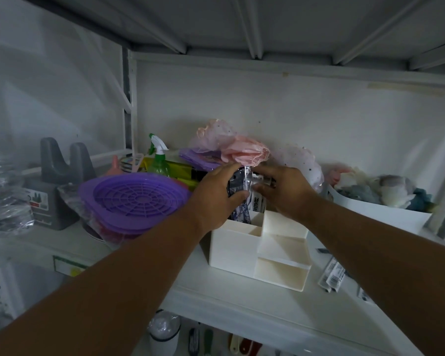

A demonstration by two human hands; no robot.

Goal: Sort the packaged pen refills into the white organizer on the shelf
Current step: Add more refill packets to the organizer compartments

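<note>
Left hand: the left hand (216, 194) reaches in from 7 o'clock and curls round the left side of a bunch of packaged pen refills (244, 199), thumb across the front of the dark packets, fingers wrapped behind.

Right hand: the right hand (280, 191) comes in from 4 o'clock and meets the same bunch from the right; its fingertips (258, 188) pinch the clear packet tops at about 12 o'clock of the organizer.

Refills in hand: the bunch stands roughly upright between the two hands, lower ends down inside the tall back compartment of the white organizer (257, 247); whether they touch its floor cannot be told.

Organizer: it sits on the white shelf (229, 299) just below the hands, at 6 o'clock from them, its stepped lower compartments facing the camera.

Loose refills: more packaged refills (332, 276) lie flat on the shelf at 4 o'clock of the organizer, under the right forearm and well apart from both hands.

Left of the organizer: a stack of purple plastic baskets (134, 201) at 9 o'clock, a green spray bottle (158, 160) behind it, a dark grey holder (54, 186) farther left.

Behind the hands: a pink ruffled fabric (237, 147) at 12 o'clock.

Right side: a white bin (385, 214) holding soft toys at 3 o'clock.
</note>
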